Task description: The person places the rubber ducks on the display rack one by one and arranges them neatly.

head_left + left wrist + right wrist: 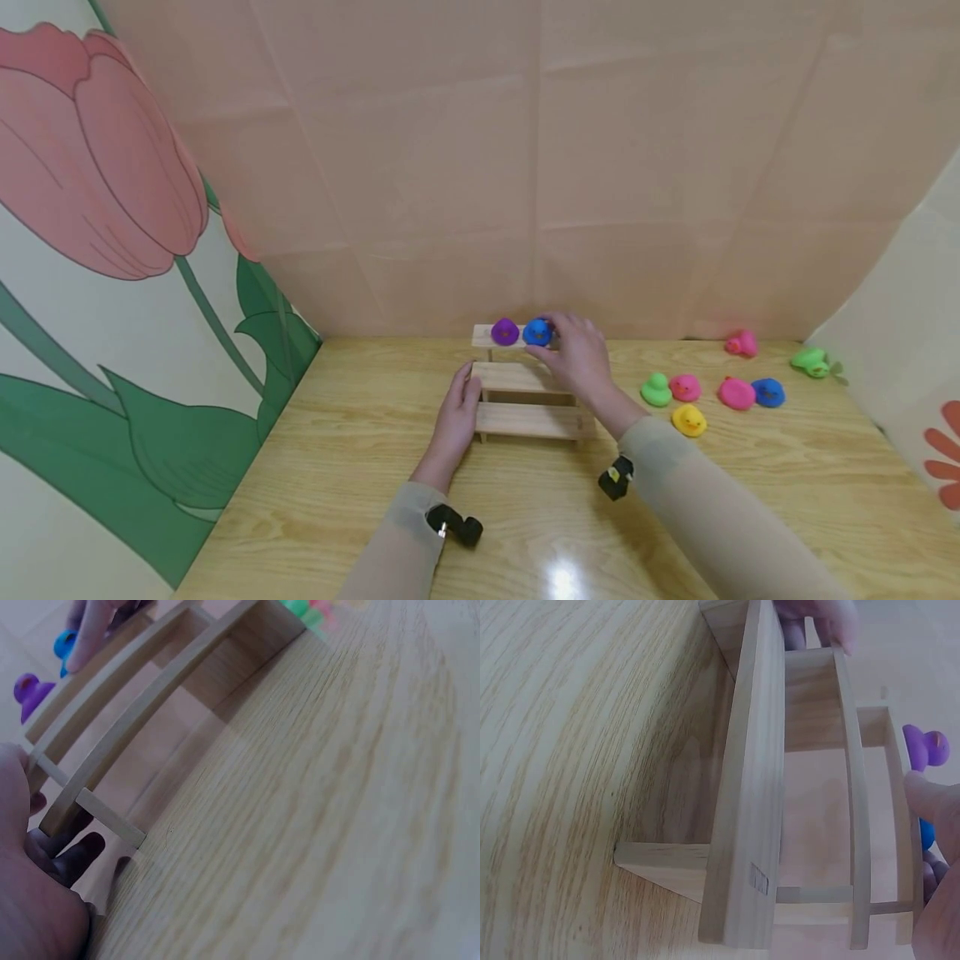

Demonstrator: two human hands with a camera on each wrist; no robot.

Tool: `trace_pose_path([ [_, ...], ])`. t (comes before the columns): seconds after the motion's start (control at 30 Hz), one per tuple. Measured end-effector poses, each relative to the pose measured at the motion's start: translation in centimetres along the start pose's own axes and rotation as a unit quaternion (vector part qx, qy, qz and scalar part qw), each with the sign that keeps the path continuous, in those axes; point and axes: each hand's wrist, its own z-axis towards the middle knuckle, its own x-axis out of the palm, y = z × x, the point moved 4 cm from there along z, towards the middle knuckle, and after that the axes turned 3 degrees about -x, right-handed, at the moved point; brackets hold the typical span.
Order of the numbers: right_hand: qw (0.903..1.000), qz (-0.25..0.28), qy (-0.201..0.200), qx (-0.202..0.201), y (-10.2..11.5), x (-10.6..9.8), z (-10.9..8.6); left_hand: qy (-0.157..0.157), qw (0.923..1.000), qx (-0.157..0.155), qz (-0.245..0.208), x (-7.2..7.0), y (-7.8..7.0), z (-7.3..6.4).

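Note:
A small three-tier wooden shelf stands on the table. My left hand holds its left end, with the fingers curled behind the frame in the left wrist view. On the top tier sits a purple rubber duck. Just right of it is a blue rubber duck, which my right hand pinches between thumb and fingers at the top tier. In the right wrist view, the right hand covers most of that blue duck, while the purple duck shows plainly.
To the right on the wood-grain table lie more ducks: green, pink and yellow, then another pink beside a blue one. Farther back are a pink duck and a green duck near the right wall.

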Motion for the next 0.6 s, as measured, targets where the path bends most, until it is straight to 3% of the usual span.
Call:
trace_pose_path([
  [0.37, 0.9994, 0.029, 0.006, -0.016, -0.2, -0.1, -0.3, 0.002, 1.0000, -0.003, 0.000, -0.2, 0.3, -0.1],
  [0.6, 0.9985, 0.044, -0.006, -0.032, -0.7, -1.7, -2.1, 0.003, 1.0000, -0.003, 0.002, -0.1, 0.4, 0.1],
])
